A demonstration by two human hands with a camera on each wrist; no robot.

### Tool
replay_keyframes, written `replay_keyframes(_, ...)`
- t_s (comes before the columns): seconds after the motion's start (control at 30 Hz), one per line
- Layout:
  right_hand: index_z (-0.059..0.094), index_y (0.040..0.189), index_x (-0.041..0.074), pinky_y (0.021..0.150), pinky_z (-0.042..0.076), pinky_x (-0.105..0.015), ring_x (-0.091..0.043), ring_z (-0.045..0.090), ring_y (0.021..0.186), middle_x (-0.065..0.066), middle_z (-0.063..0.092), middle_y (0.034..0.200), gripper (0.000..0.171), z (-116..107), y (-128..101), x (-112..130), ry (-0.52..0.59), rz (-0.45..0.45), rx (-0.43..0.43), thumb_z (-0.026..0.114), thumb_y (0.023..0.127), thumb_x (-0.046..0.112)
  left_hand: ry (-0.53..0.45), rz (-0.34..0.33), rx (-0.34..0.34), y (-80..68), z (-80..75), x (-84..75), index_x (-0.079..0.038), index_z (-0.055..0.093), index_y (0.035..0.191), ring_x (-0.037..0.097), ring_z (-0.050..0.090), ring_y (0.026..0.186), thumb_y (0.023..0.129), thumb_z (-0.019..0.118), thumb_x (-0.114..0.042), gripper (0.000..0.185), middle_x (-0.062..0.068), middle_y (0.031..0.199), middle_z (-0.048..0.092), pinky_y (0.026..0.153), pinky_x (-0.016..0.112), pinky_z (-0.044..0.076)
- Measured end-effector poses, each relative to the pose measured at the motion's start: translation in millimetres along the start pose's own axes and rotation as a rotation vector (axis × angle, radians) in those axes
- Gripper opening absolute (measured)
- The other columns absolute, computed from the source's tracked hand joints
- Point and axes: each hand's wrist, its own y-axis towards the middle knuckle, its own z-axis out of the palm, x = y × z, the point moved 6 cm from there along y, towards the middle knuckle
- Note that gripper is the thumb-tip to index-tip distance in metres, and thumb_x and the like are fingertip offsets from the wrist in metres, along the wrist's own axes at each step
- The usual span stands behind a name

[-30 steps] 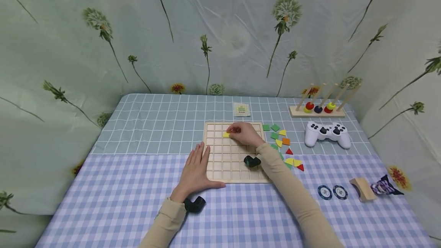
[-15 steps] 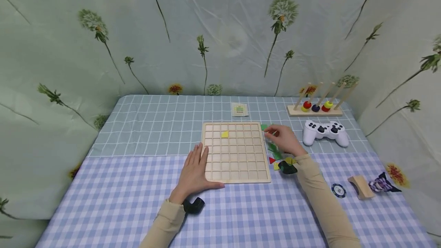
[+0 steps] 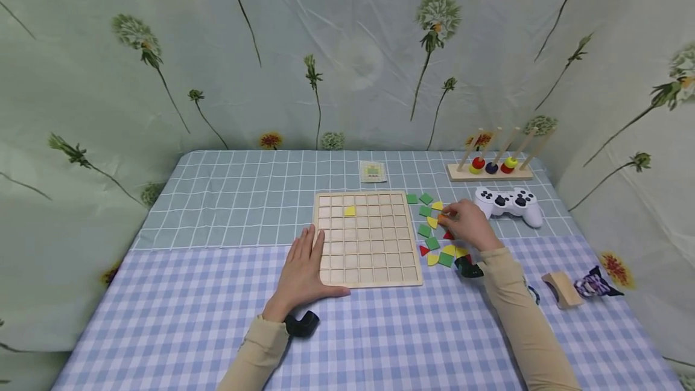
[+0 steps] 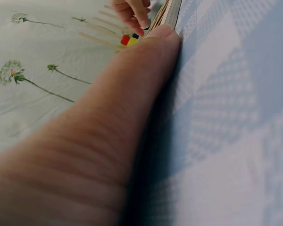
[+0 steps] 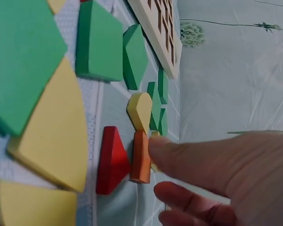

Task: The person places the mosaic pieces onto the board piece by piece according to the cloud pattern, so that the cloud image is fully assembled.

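Note:
My left hand [image 3: 301, 273] rests at the near left corner of a wooden grid board [image 3: 374, 258], fingers straight along its left side. The thumb lies along the front edge, also seen in the left wrist view. One yellow square block [image 3: 350, 211] sits in a cell near the board's far edge. To the right of the board, my right hand [image 3: 471, 223] is over the loose blocks. In the right wrist view its thumb is at an orange block [image 5: 140, 157], the other fingers loosely bent and apart from it. A red triangular block [image 5: 112, 162] lies beside the orange one.
Several green blocks [image 3: 425, 230] and yellow quarter-round blocks [image 3: 432, 259] lie right of the board. A pattern card [image 3: 373, 172] is behind it. Farther right are a game controller [image 3: 507, 203], a peg stand with beads [image 3: 488, 174], a wooden arch [image 3: 564, 289] and a small purple packet [image 3: 596, 285].
My right hand has let go of the yellow square block on the board and moved right to the loose blocks, by the orange one. The left hand stays at the board.

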Motion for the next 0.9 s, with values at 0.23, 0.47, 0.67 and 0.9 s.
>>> replay_keyframes(0.23,0.069,0.1,-0.005,0.069,0.046,-0.043,-0.031,0.053,0.08,-0.017,0.057,0.089,0.023,5,1,-4,-0.029,0.016,0.01,0.072,0.084,0.011,0.0,0.007,-0.001,0.1,1.8,0.3,0.0,0.014,0.151,0.031,0.0,0.143,0.06,0.063,-0.081,0.132,0.02,0.156,0.005,0.114,0.044,0.005)
replay_keyframes(0.47,0.06,0.094,0.003,0.064,0.046,-0.041,-0.029,0.054,0.074,-0.017,0.061,0.091,0.018,3,-2,-2,-0.013,0.039,-0.018,0.073,0.084,0.011,0.01,0.009,-0.004,0.3,0.7,0.5,0.0,0.014,0.151,0.032,0.001,0.143,0.059,0.064,-0.08,0.132,0.021,0.156,0.005,0.114,0.044,0.005)
replay_keyframes(0.67,0.059,0.094,0.006,0.056,0.039,-0.033,-0.024,0.051,0.067,-0.012,0.061,0.087,0.016,2,-6,4,0.0,0.065,-0.033,0.07,0.086,0.015,0.011,0.005,-0.003,0.5,0.5,0.5,0.0,0.014,0.151,0.032,0.001,0.143,0.059,0.064,-0.08,0.132,0.021,0.156,0.006,0.114,0.044,0.005)
replay_keyframes(0.9,0.061,0.089,0.004,0.051,0.034,-0.031,-0.021,0.045,0.06,-0.01,0.059,0.084,0.014,7,3,37,0.13,-0.046,-0.135,0.072,0.084,0.012,0.01,0.01,-0.005,0.9,-0.4,0.4,0.0,0.014,0.151,0.032,0.001,0.143,0.059,0.064,-0.08,0.132,0.021,0.155,0.007,0.114,0.044,0.005)
